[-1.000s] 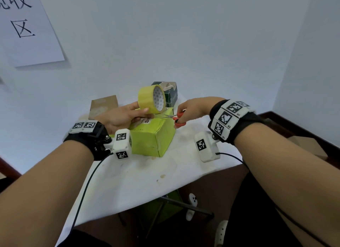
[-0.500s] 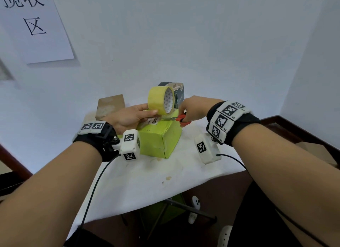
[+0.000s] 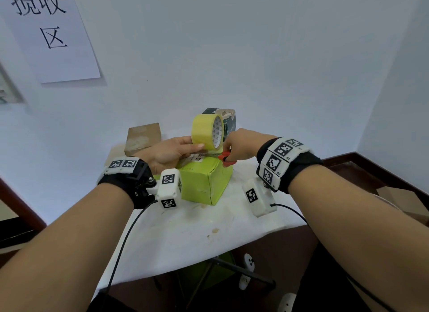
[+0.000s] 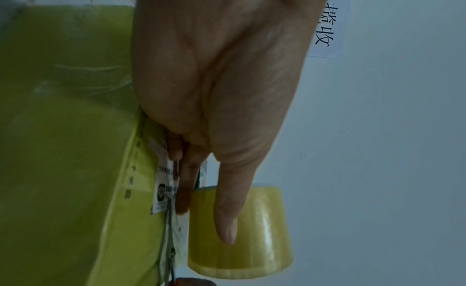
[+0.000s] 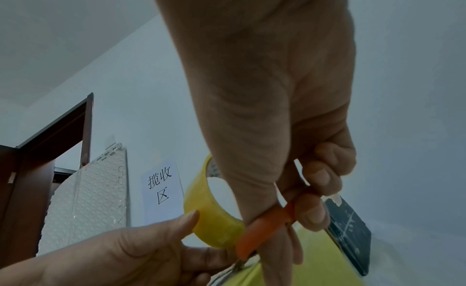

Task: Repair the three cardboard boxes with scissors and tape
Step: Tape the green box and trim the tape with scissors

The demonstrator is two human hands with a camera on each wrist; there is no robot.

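On the white worktop (image 3: pixel 185 237) the nearest of 3 boxes is a lime-green box (image 3: pixel 204 184), closed, its contents hidden, with a white printed label (image 3: pixel 197 159) on its top. The left hand (image 3: pixel 167 152) rests on that top and holds the yellow tape roll (image 3: pixel 207 131) upright between thumb and fingers. The right hand (image 3: pixel 241 145) pinches the orange-handled scissors (image 3: pixel 226 159), whose blades lie low across the box top beneath the roll. Farther left sits a closed brown cardboard box (image 3: pixel 142 136). Farthest, behind the roll, stands a dark green box (image 3: pixel 228 122), its top torn pale; its inside cannot be seen.
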